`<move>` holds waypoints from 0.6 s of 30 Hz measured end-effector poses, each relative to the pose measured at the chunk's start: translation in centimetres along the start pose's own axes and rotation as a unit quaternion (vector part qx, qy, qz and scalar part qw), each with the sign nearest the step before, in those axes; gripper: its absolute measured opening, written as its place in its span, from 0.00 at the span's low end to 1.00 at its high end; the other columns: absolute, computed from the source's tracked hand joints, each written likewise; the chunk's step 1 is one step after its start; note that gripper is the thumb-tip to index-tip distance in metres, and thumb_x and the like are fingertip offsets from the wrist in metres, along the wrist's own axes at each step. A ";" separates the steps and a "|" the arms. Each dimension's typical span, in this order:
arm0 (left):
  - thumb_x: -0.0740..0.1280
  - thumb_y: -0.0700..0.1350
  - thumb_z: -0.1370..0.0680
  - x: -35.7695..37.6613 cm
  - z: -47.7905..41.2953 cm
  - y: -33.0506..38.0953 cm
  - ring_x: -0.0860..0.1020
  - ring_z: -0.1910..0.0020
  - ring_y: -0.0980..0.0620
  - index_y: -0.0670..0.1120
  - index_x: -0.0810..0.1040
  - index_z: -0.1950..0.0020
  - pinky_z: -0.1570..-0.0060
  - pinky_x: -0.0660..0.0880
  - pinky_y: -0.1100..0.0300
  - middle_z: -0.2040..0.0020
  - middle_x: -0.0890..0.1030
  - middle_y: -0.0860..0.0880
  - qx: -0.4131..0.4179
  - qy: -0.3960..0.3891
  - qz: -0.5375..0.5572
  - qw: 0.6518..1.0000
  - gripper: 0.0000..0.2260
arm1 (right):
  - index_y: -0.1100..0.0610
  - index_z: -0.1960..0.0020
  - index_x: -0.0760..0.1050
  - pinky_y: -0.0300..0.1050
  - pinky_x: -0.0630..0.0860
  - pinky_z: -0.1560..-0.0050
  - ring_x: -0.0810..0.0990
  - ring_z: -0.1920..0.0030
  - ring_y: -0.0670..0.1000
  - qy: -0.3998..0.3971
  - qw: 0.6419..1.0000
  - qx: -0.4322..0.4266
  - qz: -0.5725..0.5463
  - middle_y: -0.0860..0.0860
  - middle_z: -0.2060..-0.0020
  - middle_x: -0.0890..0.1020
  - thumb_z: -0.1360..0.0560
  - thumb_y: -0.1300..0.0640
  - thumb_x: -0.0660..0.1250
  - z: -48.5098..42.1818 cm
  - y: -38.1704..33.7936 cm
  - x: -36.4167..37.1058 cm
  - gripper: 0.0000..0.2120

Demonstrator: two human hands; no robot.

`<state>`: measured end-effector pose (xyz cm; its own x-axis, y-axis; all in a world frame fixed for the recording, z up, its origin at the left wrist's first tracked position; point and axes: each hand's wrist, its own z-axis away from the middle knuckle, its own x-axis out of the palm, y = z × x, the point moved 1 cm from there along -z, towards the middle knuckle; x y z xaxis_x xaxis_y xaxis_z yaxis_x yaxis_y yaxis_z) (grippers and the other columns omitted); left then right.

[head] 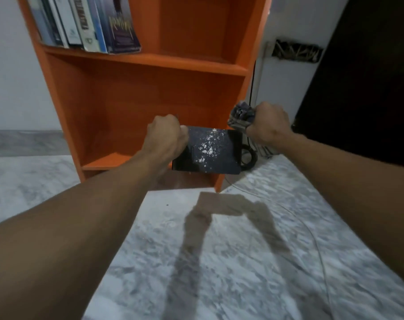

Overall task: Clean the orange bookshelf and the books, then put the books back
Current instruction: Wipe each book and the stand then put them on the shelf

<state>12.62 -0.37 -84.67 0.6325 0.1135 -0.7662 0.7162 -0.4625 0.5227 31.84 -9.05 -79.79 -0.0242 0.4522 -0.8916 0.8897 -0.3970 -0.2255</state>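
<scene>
The orange bookshelf (150, 93) stands against the wall. Several books (87, 21) lean on its upper shelf at the left; the lower compartment holds nothing visible. My left hand (165, 137) grips the left edge of a dark book (210, 151) with white speckles on its cover, held flat in front of the lower shelf. My right hand (269, 124) is closed around a bunched grey-blue cloth (240, 116), just above the book's right end.
Grey marbled floor (219, 262) stretches toward me, with my arms' shadows on it. A black coiled cable (249, 158) and a thin white cord (316, 245) lie right of the shelf. A dark door (369, 77) stands at the right, a white wall at the left.
</scene>
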 end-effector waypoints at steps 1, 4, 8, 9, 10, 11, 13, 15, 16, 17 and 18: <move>0.58 0.46 0.20 -0.9 0.2 0.3 0.79 0.55 0.36 0.37 0.77 0.54 0.56 0.79 0.52 0.54 0.80 0.37 -0.001 0.015 -0.009 1.000 0.14 | 0.55 0.65 0.70 0.45 0.69 0.63 0.75 0.62 0.57 0.014 0.999 0.019 -0.029 0.53 0.67 0.75 0.29 0.61 0.70 0.4 0.2 0.5 0.10; 0.58 0.46 0.19 -2.7 0.7 0.9 0.78 0.52 0.35 0.36 0.77 0.51 0.58 0.74 0.52 0.53 0.79 0.35 0.005 0.043 -0.054 0.998 0.15 | 0.54 0.68 0.66 0.45 0.68 0.64 0.74 0.62 0.57 0.043 0.997 0.008 -0.056 0.55 0.65 0.77 0.30 0.65 0.69 1.2 0.4 1.7 0.14; 0.57 0.47 0.18 -3.7 1.4 1.0 0.78 0.53 0.34 0.35 0.78 0.51 0.60 0.70 0.54 0.56 0.78 0.36 0.011 0.063 -0.101 0.993 0.17 | 0.55 0.63 0.74 0.45 0.66 0.63 0.78 0.62 0.61 0.112 0.987 -0.084 -0.084 0.56 0.67 0.76 0.30 0.64 0.70 0.3 0.5 1.7 0.08; 0.56 0.47 0.18 -3.8 1.4 0.9 0.78 0.52 0.33 0.35 0.78 0.51 0.60 0.69 0.54 0.54 0.78 0.35 0.014 0.066 -0.111 0.992 0.17 | 0.56 0.62 0.76 0.45 0.65 0.63 0.77 0.62 0.60 0.127 0.981 -0.117 -0.090 0.57 0.66 0.76 0.29 0.64 0.71 0.2 0.4 1.7 0.06; 0.56 0.47 0.18 -3.9 1.4 0.7 0.78 0.52 0.33 0.36 0.78 0.52 0.60 0.69 0.54 0.54 0.79 0.35 0.021 0.073 -0.119 0.990 0.17 | 0.56 0.62 0.77 0.46 0.64 0.62 0.75 0.61 0.58 0.141 0.974 -0.146 -0.096 0.57 0.65 0.75 0.29 0.63 0.72 0.3 0.3 1.6 0.06; 0.56 0.47 0.18 -4.0 1.3 0.6 0.78 0.53 0.33 0.37 0.78 0.54 0.60 0.70 0.54 0.54 0.79 0.35 0.024 0.074 -0.122 0.989 0.17 | 0.54 0.62 0.75 0.46 0.63 0.61 0.72 0.60 0.57 0.155 0.969 -0.166 -0.094 0.56 0.63 0.72 0.28 0.63 0.72 0.3 0.3 1.8 0.09; 0.56 0.47 0.18 -4.0 1.0 0.5 0.79 0.55 0.34 0.40 0.75 0.58 0.61 0.71 0.53 0.56 0.79 0.35 0.027 0.073 -0.123 0.989 0.15 | 0.49 0.63 0.68 0.49 0.69 0.61 0.71 0.57 0.55 0.174 0.962 -0.186 -0.101 0.53 0.60 0.70 0.26 0.62 0.70 0.1 0.2 2.0 0.14; 0.56 0.47 0.18 -4.0 0.6 0.4 0.79 0.57 0.35 0.40 0.73 0.60 0.61 0.72 0.53 0.58 0.78 0.36 0.024 0.073 -0.120 0.990 0.15 | 0.56 0.51 0.76 0.45 0.78 0.51 0.77 0.53 0.45 0.169 0.962 -0.178 -0.119 0.48 0.56 0.75 0.25 0.59 0.68 -0.9 0.9 2.6 0.03; 0.56 0.47 0.18 -4.0 0.6 0.5 0.79 0.58 0.36 0.40 0.73 0.61 0.62 0.73 0.53 0.59 0.78 0.37 0.025 0.075 -0.118 0.990 0.16 | 0.59 0.42 0.77 0.41 0.77 0.45 0.78 0.49 0.41 0.160 0.964 -0.176 -0.122 0.47 0.51 0.78 0.25 0.61 0.69 -1.3 1.2 2.9 0.12; 0.56 0.47 0.18 -3.9 0.5 0.6 0.78 0.59 0.36 0.39 0.74 0.60 0.61 0.74 0.53 0.59 0.78 0.37 0.025 0.075 -0.116 0.990 0.16 | 0.61 0.35 0.75 0.44 0.76 0.40 0.78 0.41 0.45 0.147 0.967 -0.191 -0.084 0.51 0.43 0.79 0.27 0.64 0.71 -1.4 1.4 3.0 0.21; 0.56 0.47 0.18 -3.8 0.6 0.7 0.78 0.59 0.36 0.38 0.75 0.59 0.60 0.74 0.52 0.59 0.79 0.36 0.026 0.079 -0.110 0.990 0.17 | 0.61 0.31 0.72 0.51 0.74 0.35 0.75 0.35 0.54 0.143 0.966 -0.204 -0.067 0.57 0.35 0.76 0.30 0.67 0.72 -1.5 1.6 3.4 0.28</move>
<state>10.53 -1.65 -81.56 0.5042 0.3513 -0.7889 0.8280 -0.4562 0.3261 33.86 -6.93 -82.61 -0.0765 0.7030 -0.7071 0.9944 0.0015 -0.1061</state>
